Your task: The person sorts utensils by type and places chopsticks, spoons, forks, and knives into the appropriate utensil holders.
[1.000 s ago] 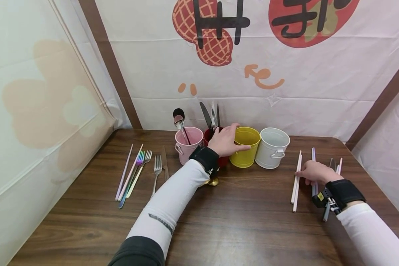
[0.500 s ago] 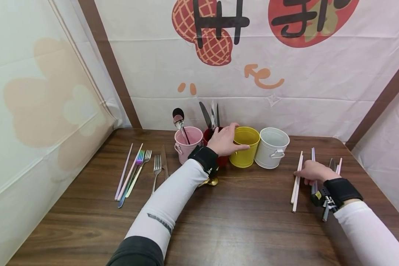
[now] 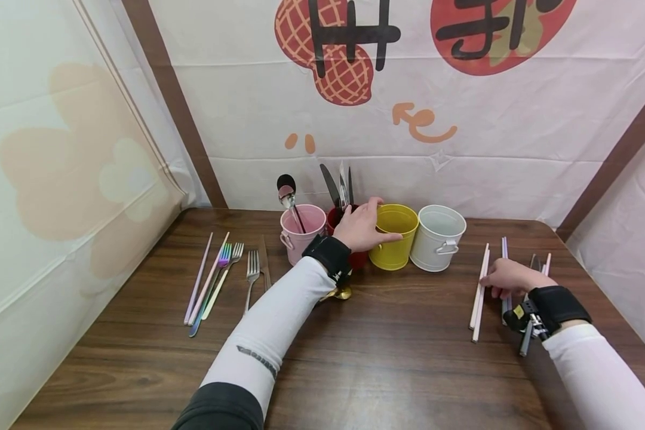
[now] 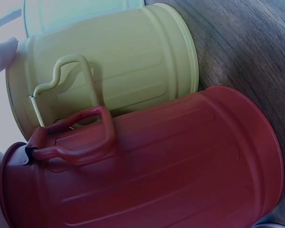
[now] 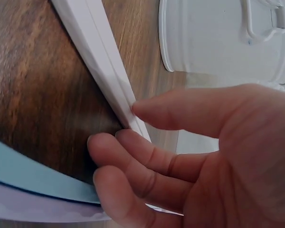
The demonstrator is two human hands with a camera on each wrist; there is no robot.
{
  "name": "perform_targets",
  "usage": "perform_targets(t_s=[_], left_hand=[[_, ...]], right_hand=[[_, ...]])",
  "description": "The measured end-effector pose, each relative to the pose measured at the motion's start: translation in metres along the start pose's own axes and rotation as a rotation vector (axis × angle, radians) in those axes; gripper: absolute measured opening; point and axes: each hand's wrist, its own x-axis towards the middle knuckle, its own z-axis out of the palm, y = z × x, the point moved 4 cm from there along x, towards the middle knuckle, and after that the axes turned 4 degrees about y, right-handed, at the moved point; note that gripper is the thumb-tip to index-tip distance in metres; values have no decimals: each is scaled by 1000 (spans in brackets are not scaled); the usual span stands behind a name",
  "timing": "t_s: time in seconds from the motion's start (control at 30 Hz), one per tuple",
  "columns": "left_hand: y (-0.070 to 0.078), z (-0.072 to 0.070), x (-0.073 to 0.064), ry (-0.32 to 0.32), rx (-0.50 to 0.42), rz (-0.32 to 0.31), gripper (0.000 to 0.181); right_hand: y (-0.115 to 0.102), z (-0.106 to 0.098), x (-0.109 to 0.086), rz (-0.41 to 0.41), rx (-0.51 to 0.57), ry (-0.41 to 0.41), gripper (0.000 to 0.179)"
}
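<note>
In the head view my left hand (image 3: 361,230) is spread over the red bucket (image 3: 359,260), its thumb at the rim of the yellow bucket (image 3: 391,254). Knives (image 3: 330,184) stand upright in the red bucket, partly behind the fingers. Red and yellow walls with wire handles fill the left wrist view, with a fingertip (image 4: 8,51) at the yellow rim. My right hand (image 3: 512,276) pinches a pair of white chopsticks (image 5: 97,52) between thumb and index finger; they lie along the table. Beneath that hand lie blue and lilac chopsticks (image 5: 52,209).
A pink bucket (image 3: 301,245) holding spoons and a white bucket (image 3: 435,248) flank the row. Chopsticks (image 3: 199,278) and forks (image 3: 254,266) lie left, near a table knife (image 3: 264,257). A gold spoon (image 3: 344,293) lies below the left wrist. Pink chopsticks (image 3: 547,263) lie far right.
The head view has shifted very slightly. Both hands keep nearly the same places, and the white chopsticks have hardly moved.
</note>
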Motion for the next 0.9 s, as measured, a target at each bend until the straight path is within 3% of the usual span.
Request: perform_targets(t_s=[0.43, 0.9], left_hand=[[-5, -3, 0, -4, -8, -25, 87], [0, -1, -1, 10, 0, -8, 86]], right_hand=[[-2, 2, 8, 13, -48, 29, 32], [6, 0, 1, 51, 95, 39, 25]])
